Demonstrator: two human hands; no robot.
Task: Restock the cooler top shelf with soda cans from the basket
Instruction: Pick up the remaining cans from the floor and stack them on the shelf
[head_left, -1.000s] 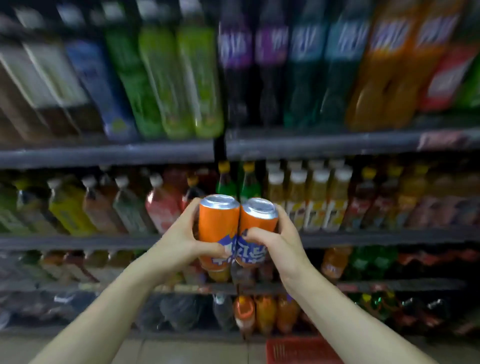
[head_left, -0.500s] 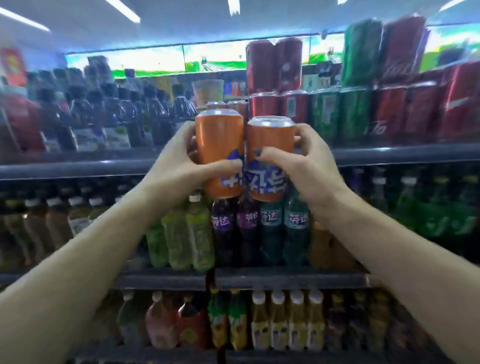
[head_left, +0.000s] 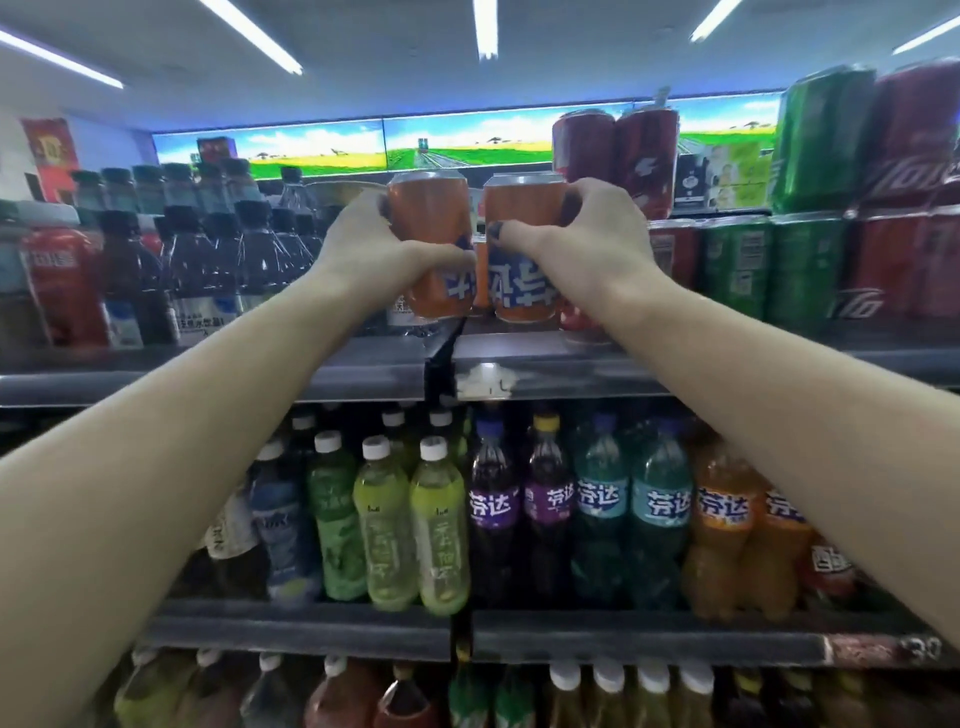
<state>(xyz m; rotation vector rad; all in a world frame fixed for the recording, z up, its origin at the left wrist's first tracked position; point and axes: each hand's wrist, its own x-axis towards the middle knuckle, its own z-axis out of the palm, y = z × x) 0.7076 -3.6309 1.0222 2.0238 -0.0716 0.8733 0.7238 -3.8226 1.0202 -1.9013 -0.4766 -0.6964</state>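
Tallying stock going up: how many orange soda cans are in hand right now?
2. One orange can is gripped by the left hand, the other orange can by the right hand, side by side at the top shelf. More may be hidden behind.

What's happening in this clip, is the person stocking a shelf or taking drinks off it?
Stocking, by the look of it. The left hand grips one orange soda can and the right hand grips a second orange can, both upright, side by side, at the top shelf. They sit just above its front edge, left of the red cans and green cans. Whether either can already rests on the shelf cannot be told.
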